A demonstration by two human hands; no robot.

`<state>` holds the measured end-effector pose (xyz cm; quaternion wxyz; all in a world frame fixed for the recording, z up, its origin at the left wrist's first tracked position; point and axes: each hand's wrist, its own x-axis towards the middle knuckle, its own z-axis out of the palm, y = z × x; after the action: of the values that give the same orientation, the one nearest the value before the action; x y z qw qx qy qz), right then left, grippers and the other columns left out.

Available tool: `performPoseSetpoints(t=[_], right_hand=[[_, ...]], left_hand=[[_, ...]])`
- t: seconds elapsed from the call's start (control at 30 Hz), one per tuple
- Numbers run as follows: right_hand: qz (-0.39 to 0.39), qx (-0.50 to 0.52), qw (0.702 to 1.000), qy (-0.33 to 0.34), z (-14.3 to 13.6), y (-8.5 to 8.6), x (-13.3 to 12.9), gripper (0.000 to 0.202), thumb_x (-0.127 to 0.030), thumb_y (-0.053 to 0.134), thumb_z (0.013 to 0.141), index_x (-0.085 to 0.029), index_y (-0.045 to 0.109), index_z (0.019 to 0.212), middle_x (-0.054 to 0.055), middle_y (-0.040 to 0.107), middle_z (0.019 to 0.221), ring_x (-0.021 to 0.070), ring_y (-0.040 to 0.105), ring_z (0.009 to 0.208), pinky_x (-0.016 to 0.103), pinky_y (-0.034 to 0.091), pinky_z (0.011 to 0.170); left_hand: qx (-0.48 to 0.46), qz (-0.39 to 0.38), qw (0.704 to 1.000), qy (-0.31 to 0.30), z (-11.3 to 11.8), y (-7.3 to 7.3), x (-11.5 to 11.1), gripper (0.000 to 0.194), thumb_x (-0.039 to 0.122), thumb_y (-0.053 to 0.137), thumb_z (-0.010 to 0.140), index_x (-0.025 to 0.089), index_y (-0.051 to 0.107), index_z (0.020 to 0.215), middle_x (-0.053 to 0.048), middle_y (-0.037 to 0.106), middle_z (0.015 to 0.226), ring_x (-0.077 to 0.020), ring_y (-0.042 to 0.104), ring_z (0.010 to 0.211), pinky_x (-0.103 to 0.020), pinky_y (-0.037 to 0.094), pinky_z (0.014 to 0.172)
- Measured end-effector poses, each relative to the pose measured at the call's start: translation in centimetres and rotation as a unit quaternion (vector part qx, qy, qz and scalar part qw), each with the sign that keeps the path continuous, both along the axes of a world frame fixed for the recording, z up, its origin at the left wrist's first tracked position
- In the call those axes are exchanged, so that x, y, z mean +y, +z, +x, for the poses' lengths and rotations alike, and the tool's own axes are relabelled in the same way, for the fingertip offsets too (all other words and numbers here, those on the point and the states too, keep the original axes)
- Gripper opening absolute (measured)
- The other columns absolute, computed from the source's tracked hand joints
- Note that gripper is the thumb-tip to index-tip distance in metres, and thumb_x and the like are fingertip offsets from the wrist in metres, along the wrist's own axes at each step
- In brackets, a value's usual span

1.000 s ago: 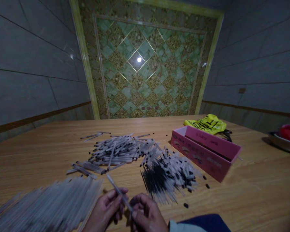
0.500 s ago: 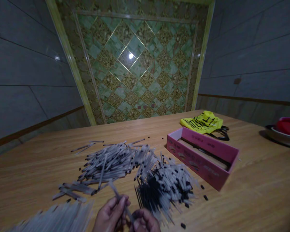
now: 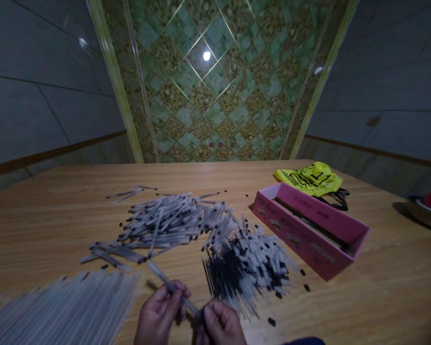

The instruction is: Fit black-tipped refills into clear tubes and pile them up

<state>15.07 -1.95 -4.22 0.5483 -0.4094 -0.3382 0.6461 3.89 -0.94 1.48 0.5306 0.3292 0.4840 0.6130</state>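
Note:
Between thumb and fingers, my left hand [image 3: 162, 311] grips the middle of a thin translucent tube [image 3: 158, 272], which slants from upper left to lower right. My right hand [image 3: 219, 322] is closed at the tube's lower right end, where a small dark part shows between the fingertips. Just beyond my right hand lies a pile of dark-tipped thin pieces [image 3: 226, 275] with clear, black-ended ones [image 3: 266, 254]. A larger heap of capped tubes [image 3: 165, 220] sits further off, left of centre. Many long clear tubes [image 3: 64, 311] lie side by side at the near left.
An open pink box [image 3: 298, 235] stands right of the piles, with a yellow bag [image 3: 312, 179] behind it. Small black caps [image 3: 272, 322] are scattered on the wooden table [image 3: 388, 297]. A red item in a metal bowl [image 3: 427, 211] is at the far right.
The camera has tilted down, so the table items appear higher in view. Both hands remain on the tube, which now shows more of its length, and the right hand is more visible.

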Motion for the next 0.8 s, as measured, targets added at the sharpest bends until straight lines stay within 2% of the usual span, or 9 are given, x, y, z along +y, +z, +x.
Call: performPoseSetpoints(t=[0.1, 0.23, 0.33, 0.47, 0.57, 0.7, 0.8], right_hand=[[-0.005, -0.013, 0.999, 0.037, 0.4, 0.3, -0.1, 0.055, -0.071, 0.057, 0.062, -0.017, 0.046, 0.054, -0.004, 0.045, 0.034, 0.0045, 0.032, 0.025, 0.015, 0.017, 0.028], [0.010, -0.036, 0.997, 0.074, 1.4, 1.2, -0.2, 0.051, -0.065, 0.059, 0.066, -0.016, 0.049, 0.058, -0.002, 0.051, 0.039, 0.0047, 0.037, 0.028, 0.015, 0.024, 0.030], [0.022, -0.046, 0.996, 0.072, 1.9, 1.7, -0.2, 0.048, -0.061, 0.058, 0.070, -0.015, 0.050, 0.060, -0.002, 0.050, 0.038, 0.0038, 0.035, 0.026, 0.014, 0.023, 0.028], [0.047, -0.070, 0.995, 0.054, 1.9, 2.1, -0.1, 0.045, -0.057, 0.057, 0.074, -0.014, 0.051, 0.062, -0.001, 0.053, 0.039, 0.0036, 0.035, 0.023, 0.013, 0.022, 0.026], [0.066, -0.102, 0.992, 0.033, 1.9, 2.7, 0.1, 0.042, -0.053, 0.063, 0.070, -0.013, 0.052, 0.065, 0.001, 0.057, 0.046, 0.0053, 0.042, 0.027, 0.014, 0.029, 0.028], [0.082, -0.123, 0.989, 0.016, 2.0, 3.2, 0.1, 0.040, -0.049, 0.069, 0.065, -0.013, 0.053, 0.071, -0.003, 0.054, 0.050, 0.0062, 0.047, 0.033, 0.017, 0.039, 0.033], [0.096, -0.105, 0.989, 0.049, 2.1, 3.0, 0.0, 0.041, -0.054, 0.056, 0.076, -0.014, 0.051, 0.073, -0.002, 0.054, 0.051, 0.0060, 0.045, 0.031, 0.015, 0.034, 0.030]], left_hand=[[0.013, 0.020, 1.000, 0.007, 0.4, 0.1, -0.2, 0.027, 0.040, 0.071, 0.063, 0.015, 0.066, 0.071, -0.002, 0.063, 0.064, -0.0090, 0.048, 0.044, -0.021, 0.040, 0.044], [0.047, 0.029, 0.998, -0.004, -0.1, -0.7, -0.2, 0.026, 0.039, 0.071, 0.063, 0.015, 0.066, 0.071, -0.004, 0.065, 0.064, -0.0109, 0.051, 0.049, -0.022, 0.042, 0.047], [0.053, 0.012, 0.998, -0.013, -0.5, -1.5, 0.1, 0.027, 0.039, 0.072, 0.062, 0.014, 0.067, 0.071, -0.005, 0.067, 0.065, -0.0126, 0.055, 0.053, -0.022, 0.045, 0.050], [0.035, -0.015, 0.999, 0.017, -0.5, -2.2, 0.3, 0.031, 0.040, 0.075, 0.058, 0.013, 0.069, 0.072, -0.006, 0.070, 0.067, -0.0131, 0.057, 0.055, -0.021, 0.047, 0.050], [0.010, -0.036, 0.998, 0.047, -0.3, -2.1, 0.3, 0.034, 0.039, 0.078, 0.052, 0.013, 0.069, 0.071, -0.006, 0.071, 0.067, -0.0151, 0.061, 0.056, -0.023, 0.050, 0.052], [-0.018, -0.048, 0.997, 0.057, -0.4, -1.9, 0.4, 0.035, 0.039, 0.079, 0.049, 0.012, 0.070, 0.070, -0.006, 0.072, 0.067, -0.0190, 0.065, 0.060, -0.026, 0.054, 0.054], [-0.022, -0.046, 0.997, 0.058, -0.7, -2.0, 0.4, 0.034, 0.038, 0.079, 0.050, 0.012, 0.070, 0.071, -0.006, 0.072, 0.069, -0.0201, 0.066, 0.065, -0.025, 0.055, 0.058]])
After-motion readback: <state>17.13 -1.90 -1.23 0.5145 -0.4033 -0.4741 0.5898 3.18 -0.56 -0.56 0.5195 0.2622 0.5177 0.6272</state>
